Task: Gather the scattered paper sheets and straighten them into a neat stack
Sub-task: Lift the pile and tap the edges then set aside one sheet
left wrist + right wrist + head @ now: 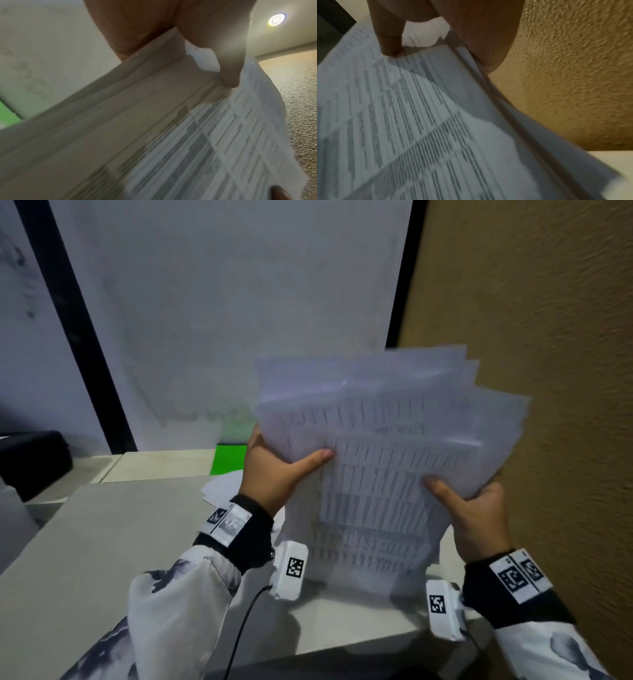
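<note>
Printed paper sheets (383, 474): fanned, uneven bundle, held upright above the white table (102, 542). My left hand (274, 474) gripped its left edge, thumb across the front; my right hand (479, 518) gripped the right edge likewise. Textured tan wall (548, 337) alongside, right.

A pale surface (102, 542) carries a green patch (227, 460) at its far edge and a black object (32, 460) left of that patch, below a white wall (222, 302).
</note>
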Available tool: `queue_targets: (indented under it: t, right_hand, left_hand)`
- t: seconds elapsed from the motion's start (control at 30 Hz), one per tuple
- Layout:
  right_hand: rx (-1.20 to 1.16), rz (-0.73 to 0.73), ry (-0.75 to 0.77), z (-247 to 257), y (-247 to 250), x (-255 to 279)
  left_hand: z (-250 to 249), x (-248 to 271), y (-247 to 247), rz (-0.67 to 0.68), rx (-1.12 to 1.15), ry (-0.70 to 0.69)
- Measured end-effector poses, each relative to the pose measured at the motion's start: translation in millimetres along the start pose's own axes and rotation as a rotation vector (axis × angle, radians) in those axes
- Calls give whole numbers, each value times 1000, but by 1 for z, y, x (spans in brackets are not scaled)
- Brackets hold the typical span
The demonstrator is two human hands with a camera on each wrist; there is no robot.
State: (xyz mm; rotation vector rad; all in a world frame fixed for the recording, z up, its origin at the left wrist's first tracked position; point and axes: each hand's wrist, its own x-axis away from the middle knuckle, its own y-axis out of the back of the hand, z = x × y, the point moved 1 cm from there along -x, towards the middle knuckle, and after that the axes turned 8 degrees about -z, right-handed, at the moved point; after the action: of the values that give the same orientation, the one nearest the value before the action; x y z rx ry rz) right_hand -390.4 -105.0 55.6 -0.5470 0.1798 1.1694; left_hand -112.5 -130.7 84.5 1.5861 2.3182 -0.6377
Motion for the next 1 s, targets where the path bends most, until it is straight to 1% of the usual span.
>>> queue_targets:
  t: [0.07,0.13,0.23,0.3,0.37,0.43,0.53,0.67,0.7,0.8,0.83,0.9,0.93,1.0]
  right_hand:
    - [27,29,-51,-12,6,10]
    - [38,68,-59,-19,7,14]
    - [65,99,-50,-14,4,11]
    - [55,111,-56,-8,4,5]
    - [33,129,-73,-10,8,1]
    - [19,130,-123,-18,14,3]
    - [18,124,-168,-27,12,10]
    - [-29,160,-152,-26,6,9]
    - [-11,162,-172,-26,7,10]
    - [85,186,-252,-31,11,15]
    - [95,193,-258,-31,11,18]
    - [58,165,-240,-27,9,19]
    - [43,147,-223,-25,8,17]
    - [48,139,-201,-23,5,15]
  left_hand:
    - [12,13,5,17,-19,32]
    - [19,21,4,35,-54,53]
    - [15,16,3,11,-32,45]
    - [5,5,4,17,17,61]
    - [2,-4,12,49,143,93]
    - [5,-6,21,69,239,148]
    - [3,1,16,82,221,177]
    - [-12,-7,11,66,238,138]
    - [-12,-8,13,73,233,129]
    - [-6,8,10,101,85,95]
    - [-5,13,7,88,58,81]
    - [-6,15,5,27,95,63]
    - [-7,12,4,23,105,38]
    - [-11,10,-4,83,42,-12]
